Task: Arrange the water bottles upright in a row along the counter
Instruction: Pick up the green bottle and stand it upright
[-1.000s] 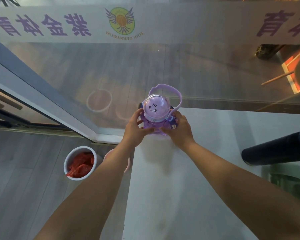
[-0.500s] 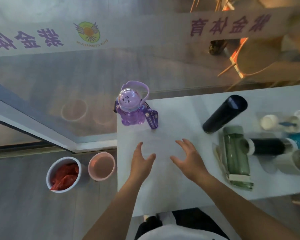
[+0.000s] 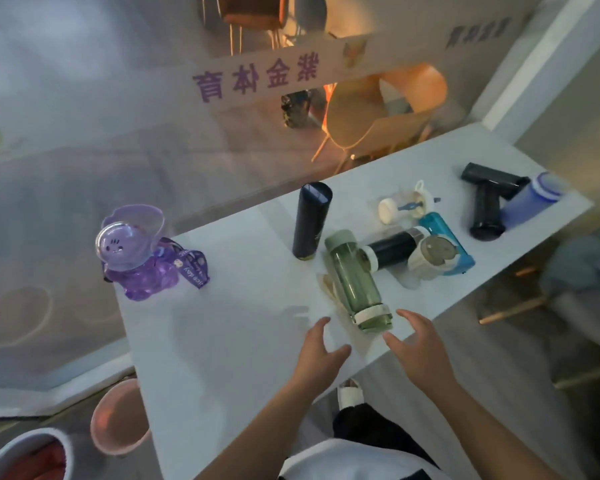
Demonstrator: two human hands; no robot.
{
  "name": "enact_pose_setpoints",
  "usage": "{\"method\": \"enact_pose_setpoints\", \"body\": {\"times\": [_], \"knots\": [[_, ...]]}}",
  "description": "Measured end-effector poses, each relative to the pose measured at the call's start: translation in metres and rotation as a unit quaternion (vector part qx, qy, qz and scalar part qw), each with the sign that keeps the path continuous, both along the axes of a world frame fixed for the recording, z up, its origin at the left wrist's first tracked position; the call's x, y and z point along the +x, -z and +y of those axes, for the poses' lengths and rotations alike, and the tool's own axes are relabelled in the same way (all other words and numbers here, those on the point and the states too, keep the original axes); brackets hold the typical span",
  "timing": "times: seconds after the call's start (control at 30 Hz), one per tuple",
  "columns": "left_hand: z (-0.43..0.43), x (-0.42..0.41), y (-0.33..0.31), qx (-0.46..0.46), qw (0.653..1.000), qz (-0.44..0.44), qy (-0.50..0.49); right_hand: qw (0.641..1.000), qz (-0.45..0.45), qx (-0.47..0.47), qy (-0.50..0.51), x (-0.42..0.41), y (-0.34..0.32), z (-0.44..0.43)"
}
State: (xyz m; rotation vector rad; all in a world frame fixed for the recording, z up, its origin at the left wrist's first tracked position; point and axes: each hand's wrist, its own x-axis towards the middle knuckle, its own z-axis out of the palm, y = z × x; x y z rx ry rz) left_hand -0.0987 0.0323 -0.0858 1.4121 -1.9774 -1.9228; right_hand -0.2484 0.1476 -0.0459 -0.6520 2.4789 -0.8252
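Both hands empty with fingers spread: left hand [image 3: 321, 351] and right hand [image 3: 418, 348] just beside base of green bottle [image 3: 357, 282], lying on white counter [image 3: 229, 334]. Purple bottle [image 3: 136, 254] upright at far-left corner, well apart.

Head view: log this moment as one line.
purple bottle: upright, counter end | green bottle: lying | left hand: open | right hand: open, near green bottle

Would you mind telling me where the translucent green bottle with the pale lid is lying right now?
In the head view, the translucent green bottle lies on its side near the white counter's front edge, just beyond both open hands, right of the tall dark bottle.
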Motion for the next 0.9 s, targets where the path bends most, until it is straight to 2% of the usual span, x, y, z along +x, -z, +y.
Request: {"method": "enact_pose_setpoints", "body": {"times": [0.13,0.4,0.67,0.9], "knots": [[0.009,-0.02,-0.001,0.003,1.0,-0.022,-0.004,0.999,-0.045,0.008,0.016,-0.033,0.011,0.002],[0.029,-0.084,0.004,0.046,0.992,-0.052,-0.106,0.992,-0.09,0.058,-0.071,-0.107,0.029,0.007],[0.058,-0.144,0.023,-0.012,0.968,-0.099,-0.23,0.968,-0.111,0.114,-0.196,-0.166,0.053,0.026],[0.064,-0.154,0.029,-0.045,0.942,-0.086,-0.322,0.954,-0.115,0.108,-0.255,-0.191,0.052,0.029]]}}
